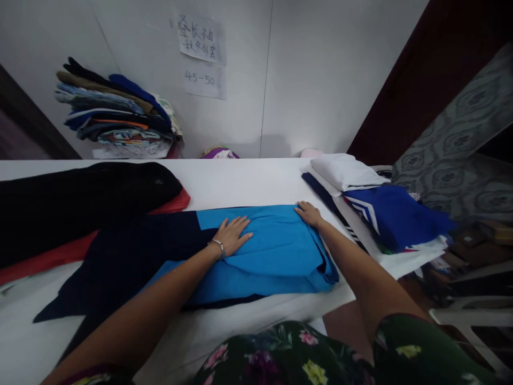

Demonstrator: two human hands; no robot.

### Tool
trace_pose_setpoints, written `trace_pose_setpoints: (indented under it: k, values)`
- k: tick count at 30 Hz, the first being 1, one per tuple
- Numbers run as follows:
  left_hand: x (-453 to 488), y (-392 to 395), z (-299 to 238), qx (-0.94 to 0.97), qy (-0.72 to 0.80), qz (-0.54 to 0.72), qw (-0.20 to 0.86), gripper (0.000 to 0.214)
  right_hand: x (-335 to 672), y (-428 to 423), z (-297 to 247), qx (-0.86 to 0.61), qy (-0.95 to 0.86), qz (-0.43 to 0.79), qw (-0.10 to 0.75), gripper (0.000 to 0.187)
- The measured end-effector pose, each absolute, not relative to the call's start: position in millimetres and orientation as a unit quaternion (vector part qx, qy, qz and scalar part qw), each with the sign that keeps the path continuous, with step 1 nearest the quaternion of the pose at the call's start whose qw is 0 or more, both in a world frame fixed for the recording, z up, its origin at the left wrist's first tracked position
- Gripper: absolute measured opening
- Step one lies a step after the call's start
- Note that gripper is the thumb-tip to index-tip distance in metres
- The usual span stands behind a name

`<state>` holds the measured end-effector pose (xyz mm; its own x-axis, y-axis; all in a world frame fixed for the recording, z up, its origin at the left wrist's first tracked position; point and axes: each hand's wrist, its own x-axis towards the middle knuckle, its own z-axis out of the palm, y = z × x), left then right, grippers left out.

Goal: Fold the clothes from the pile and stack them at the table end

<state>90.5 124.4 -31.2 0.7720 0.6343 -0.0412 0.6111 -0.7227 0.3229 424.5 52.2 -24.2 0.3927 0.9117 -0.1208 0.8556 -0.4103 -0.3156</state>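
Observation:
A bright blue and navy garment [276,251] lies partly folded on the white table [240,182]. My left hand [232,234] rests flat on the blue cloth near its middle, fingers stretched out, a thin bracelet at the wrist. My right hand [308,213] lies on the garment's far right corner, fingers spread and pressing down on the fabric. The navy part [132,256] spreads out to the left of my left arm.
A black garment [80,203] over a red one [172,203] lies at the left. Folded white [344,171] and royal blue [393,214] clothes sit at the right. A stack of folded clothes [116,115] stands against the wall under paper notes [202,56].

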Motion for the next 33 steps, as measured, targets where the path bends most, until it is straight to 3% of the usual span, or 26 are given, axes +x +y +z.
trace_pose_setpoints:
  k: [2,5,7,10,13,16,21,25,28,33]
  values:
    - [91,126,-33,0.926,0.335,0.044,0.170,0.066,425,48,-13,-0.821,-0.535,0.148,0.131,0.062]
    - [91,131,-32,0.916,0.335,0.056,0.213,0.067,410,27,10,-0.786,-0.553,0.135,0.243,0.065]
    - [88,136,-28,0.897,0.342,0.068,0.270,0.069,388,1,24,-0.734,-0.591,0.139,0.303,0.060]
    - [74,141,-14,0.849,0.363,0.136,0.359,0.070,346,-51,30,-0.638,-0.682,0.148,0.325,0.047]
    - [46,134,1,0.821,0.377,0.219,0.370,0.069,314,-101,18,-0.553,-0.764,0.141,0.301,0.046]
    - [5,113,11,0.835,0.379,0.246,0.314,0.063,303,-132,-2,-0.557,-0.787,0.099,0.247,0.053]
    - [-59,60,9,0.880,0.400,0.152,0.207,0.064,308,-140,-30,-0.577,-0.799,0.018,0.169,0.060]
    - [-84,34,-3,0.894,0.422,0.054,0.140,0.061,311,-131,-46,-0.568,-0.809,-0.026,0.148,0.054]
    - [-87,29,-11,0.884,0.448,0.021,0.130,0.044,312,-129,-55,-0.572,-0.807,-0.031,0.143,0.049]
    - [-93,30,-12,0.873,0.467,0.049,0.132,0.037,314,-133,-61,-0.570,-0.804,-0.024,0.166,0.052]
